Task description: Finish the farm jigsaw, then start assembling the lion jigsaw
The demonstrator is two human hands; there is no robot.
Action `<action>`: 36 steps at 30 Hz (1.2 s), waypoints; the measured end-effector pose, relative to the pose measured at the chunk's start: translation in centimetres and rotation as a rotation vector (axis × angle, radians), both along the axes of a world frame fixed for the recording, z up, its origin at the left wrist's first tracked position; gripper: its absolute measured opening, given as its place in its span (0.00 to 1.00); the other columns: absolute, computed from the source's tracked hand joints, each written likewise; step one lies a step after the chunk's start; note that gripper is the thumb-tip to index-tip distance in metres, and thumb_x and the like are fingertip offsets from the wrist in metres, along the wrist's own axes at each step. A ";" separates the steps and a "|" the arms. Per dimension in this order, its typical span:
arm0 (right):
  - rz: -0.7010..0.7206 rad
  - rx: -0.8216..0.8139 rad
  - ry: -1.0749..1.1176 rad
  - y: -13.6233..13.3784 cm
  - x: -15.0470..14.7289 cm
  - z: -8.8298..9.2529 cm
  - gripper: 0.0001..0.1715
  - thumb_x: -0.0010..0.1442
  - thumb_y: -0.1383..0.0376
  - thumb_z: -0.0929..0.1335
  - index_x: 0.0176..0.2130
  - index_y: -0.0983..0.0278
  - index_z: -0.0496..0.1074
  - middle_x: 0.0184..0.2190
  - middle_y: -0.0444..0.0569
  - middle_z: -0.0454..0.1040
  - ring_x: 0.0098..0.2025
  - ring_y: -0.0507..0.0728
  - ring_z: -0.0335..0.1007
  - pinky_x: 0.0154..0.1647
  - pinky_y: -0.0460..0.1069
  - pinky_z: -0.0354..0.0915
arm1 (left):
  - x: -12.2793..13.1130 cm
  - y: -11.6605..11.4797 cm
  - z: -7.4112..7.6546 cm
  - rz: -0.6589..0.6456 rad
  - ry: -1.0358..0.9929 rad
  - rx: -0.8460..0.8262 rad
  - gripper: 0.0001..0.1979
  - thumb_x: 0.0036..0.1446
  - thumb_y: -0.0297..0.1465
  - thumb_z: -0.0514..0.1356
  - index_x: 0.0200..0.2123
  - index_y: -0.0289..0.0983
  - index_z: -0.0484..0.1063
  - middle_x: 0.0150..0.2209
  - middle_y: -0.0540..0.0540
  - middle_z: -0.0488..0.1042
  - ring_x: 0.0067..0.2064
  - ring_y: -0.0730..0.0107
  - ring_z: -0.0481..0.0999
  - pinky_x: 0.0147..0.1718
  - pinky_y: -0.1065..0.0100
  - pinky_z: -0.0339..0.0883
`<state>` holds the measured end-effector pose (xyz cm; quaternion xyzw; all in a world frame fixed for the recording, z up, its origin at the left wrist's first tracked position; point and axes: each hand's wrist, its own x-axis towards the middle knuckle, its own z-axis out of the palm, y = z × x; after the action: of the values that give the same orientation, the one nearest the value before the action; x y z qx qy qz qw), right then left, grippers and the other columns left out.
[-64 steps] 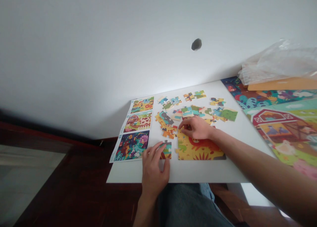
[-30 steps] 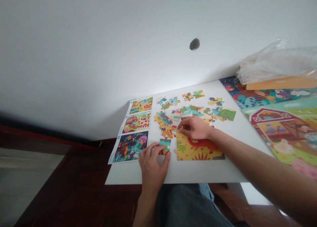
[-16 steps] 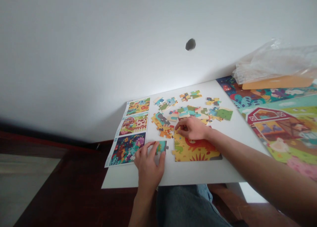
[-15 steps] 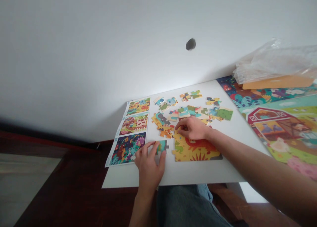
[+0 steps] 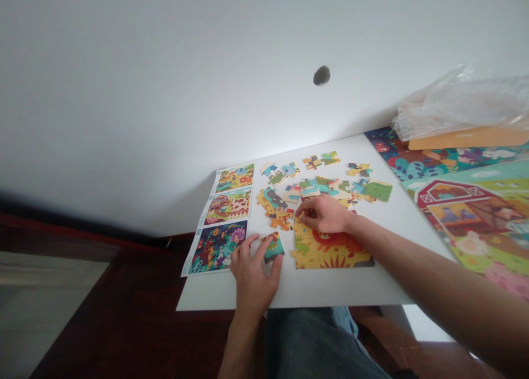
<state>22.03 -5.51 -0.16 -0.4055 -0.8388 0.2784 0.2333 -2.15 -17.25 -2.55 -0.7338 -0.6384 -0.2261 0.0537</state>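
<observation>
My left hand (image 5: 255,274) has its thumb and fingers around a teal, green and red puzzle piece (image 5: 273,247), which lies tilted near the table's front. Over the upper left corner of a partly joined yellow puzzle (image 5: 330,256) with a lion, my right hand (image 5: 322,215) is closed, fingertips pinched together. Whatever those fingertips hold, if anything, is hidden. An orange spotted piece (image 5: 281,220) lies just left of the right hand. Behind the hand several loose puzzle pieces (image 5: 309,187) are heaped, partly overlapping.
A sheet with three printed pictures (image 5: 225,219) lies along the left side of the white table (image 5: 215,296). On the right is a joined farm puzzle (image 5: 467,202). Behind it, clear plastic bags (image 5: 458,103) rest on an orange board (image 5: 467,137). A white wall (image 5: 165,92) stands behind.
The teal piece has turned in my left hand's fingers. My right hand stays at the same corner of the yellow puzzle. The whole view has shifted slightly.
</observation>
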 end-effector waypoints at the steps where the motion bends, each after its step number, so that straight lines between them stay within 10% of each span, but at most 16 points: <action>1: 0.000 -0.002 -0.003 0.0 0.0 0.0 0.14 0.56 0.65 0.67 0.40 0.61 0.80 0.29 0.46 0.77 0.29 0.52 0.68 0.32 0.45 0.59 | -0.1 0.0 0.0 -0.018 0.003 -0.007 0.19 0.56 0.33 0.61 0.52 0.45 0.76 0.54 0.40 0.67 0.53 0.48 0.65 0.51 0.47 0.61; 16: 0.004 0.001 -0.005 0.0 0.1 -0.1 0.14 0.56 0.65 0.67 0.40 0.61 0.80 0.30 0.45 0.78 0.29 0.52 0.69 0.33 0.46 0.59 | -0.4 -0.1 -0.2 -0.024 -0.011 0.072 0.20 0.59 0.21 0.53 0.44 0.46 0.80 0.57 0.41 0.65 0.55 0.52 0.65 0.54 0.49 0.58; 22: 0.002 0.018 -0.041 -0.2 0.0 0.1 0.14 0.56 0.64 0.67 0.41 0.60 0.80 0.30 0.45 0.78 0.30 0.53 0.69 0.32 0.46 0.58 | 0.0 -0.2 0.0 -0.019 -0.052 0.109 0.12 0.58 0.35 0.63 0.45 0.42 0.79 0.45 0.41 0.71 0.49 0.52 0.68 0.52 0.51 0.59; 29: -0.001 0.034 -0.070 -0.3 0.0 0.3 0.14 0.56 0.63 0.67 0.40 0.59 0.80 0.30 0.46 0.78 0.30 0.53 0.69 0.33 0.46 0.59 | -0.3 -0.4 0.3 -0.118 -0.110 0.029 0.16 0.59 0.22 0.54 0.38 0.44 0.80 0.50 0.44 0.72 0.51 0.53 0.67 0.51 0.49 0.59; 36: -0.002 0.007 -0.066 -0.3 0.0 0.2 0.14 0.57 0.63 0.67 0.41 0.59 0.80 0.29 0.45 0.78 0.29 0.52 0.69 0.32 0.46 0.58 | -0.1 -0.5 1.0 -0.222 -0.138 -0.060 0.17 0.58 0.23 0.54 0.49 0.41 0.73 0.55 0.44 0.72 0.55 0.54 0.67 0.57 0.48 0.56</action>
<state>22.06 -5.79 0.05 -0.4143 -0.8467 0.2616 0.2073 -2.22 -17.76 -1.55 -0.7839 -0.5619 -0.2614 -0.0379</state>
